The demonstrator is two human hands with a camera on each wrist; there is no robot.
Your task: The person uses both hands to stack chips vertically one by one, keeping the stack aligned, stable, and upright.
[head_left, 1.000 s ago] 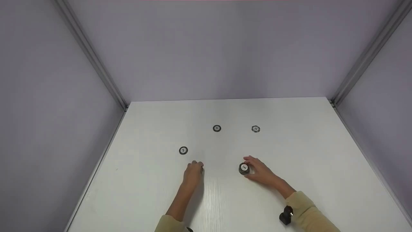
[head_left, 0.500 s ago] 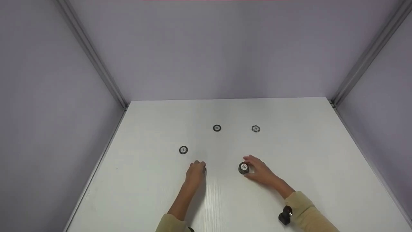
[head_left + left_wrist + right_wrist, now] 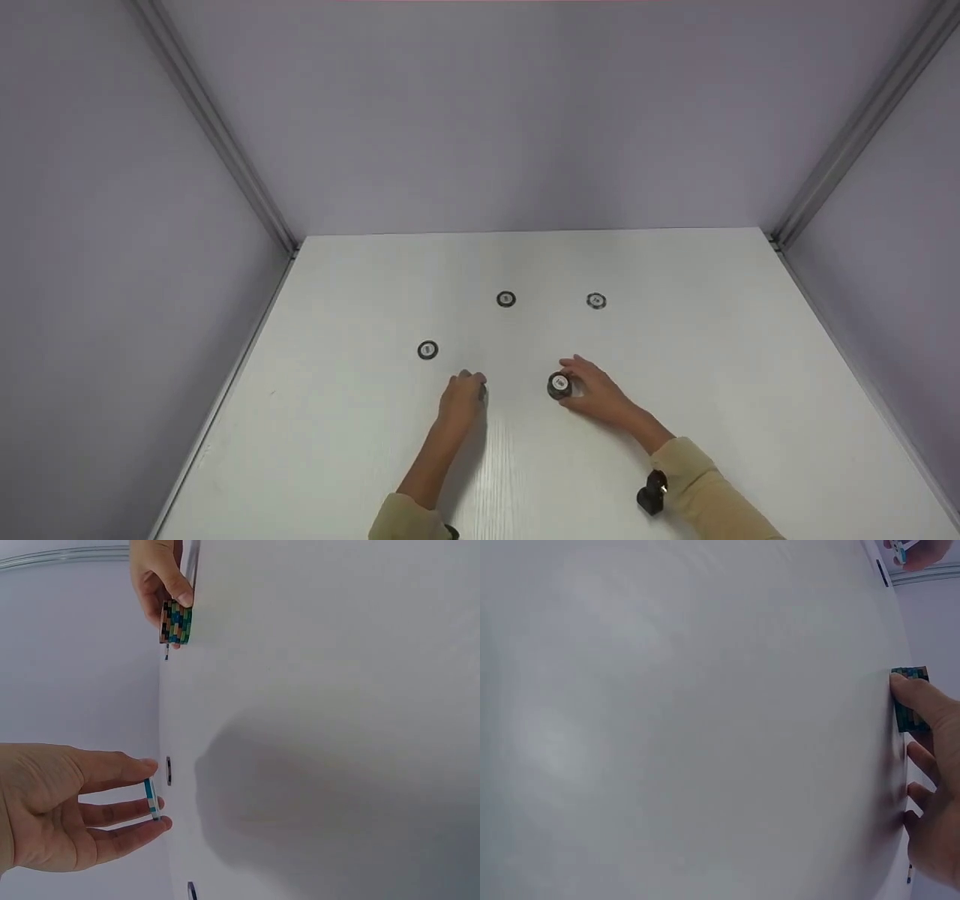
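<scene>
On the white table [image 3: 675, 360], my right hand [image 3: 579, 385] grips a stack of chips [image 3: 559, 385] that stands on the surface. The left wrist view shows the stack [image 3: 177, 622] with multicoloured edges, thumb on one side. In the right wrist view the fingers wrap round the stack [image 3: 910, 706]. My left hand [image 3: 474, 388] hovers low, a little left of the stack, and pinches a single chip [image 3: 152, 799] with a blue and white edge between its fingertips. In the head view that chip is mostly hidden by the fingers.
Three single chips lie flat on the table: one [image 3: 427, 350] just beyond my left hand, one [image 3: 506, 299] further back in the middle, one [image 3: 596, 301] back right. Grey walls close the table on three sides.
My right hand has slid the stack a little to the left and away from me. My left hand has drifted slightly right, towards the stack.
</scene>
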